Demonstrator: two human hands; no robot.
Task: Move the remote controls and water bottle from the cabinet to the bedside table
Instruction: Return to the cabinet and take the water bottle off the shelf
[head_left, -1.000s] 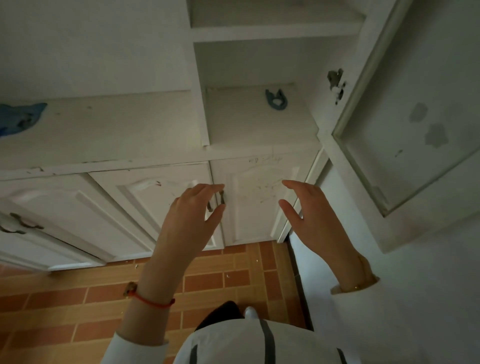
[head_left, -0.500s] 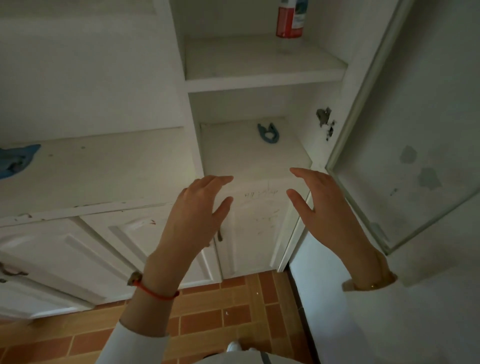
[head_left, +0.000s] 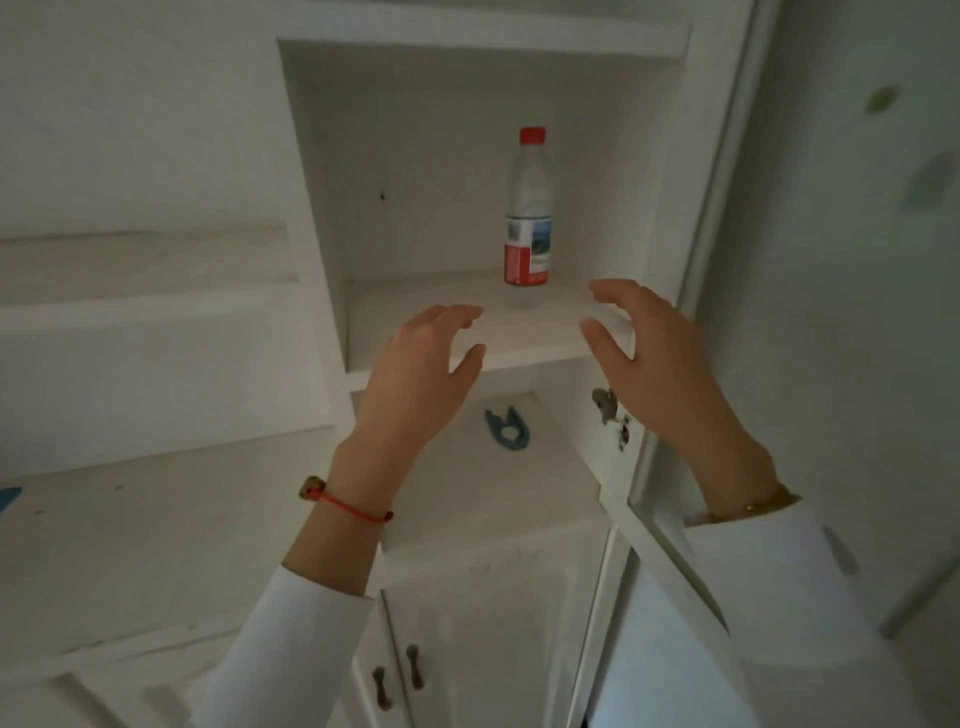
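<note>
A clear water bottle (head_left: 527, 218) with a red cap and a red-and-white label stands upright on the upper shelf (head_left: 415, 306) of the open white cabinet. My left hand (head_left: 421, 374) is raised below and left of the bottle, fingers loosely curved, holding nothing. My right hand (head_left: 654, 358) is raised to the bottle's lower right, fingers spread and empty. Both hands hover in front of the shelf edge, apart from the bottle. No remote controls are in view.
The cabinet door (head_left: 831, 312) stands open on the right, with a metal latch (head_left: 605, 405) beside my right wrist. A small blue object (head_left: 506, 428) lies on the lower shelf. A white counter (head_left: 156, 519) runs left; lower doors with handles (head_left: 413, 667) are below.
The view has tilted upward, bringing the whole bottle and upper shelf into sight. Both hands have risen from in front of the lower doors to the upper shelf's edge.
</note>
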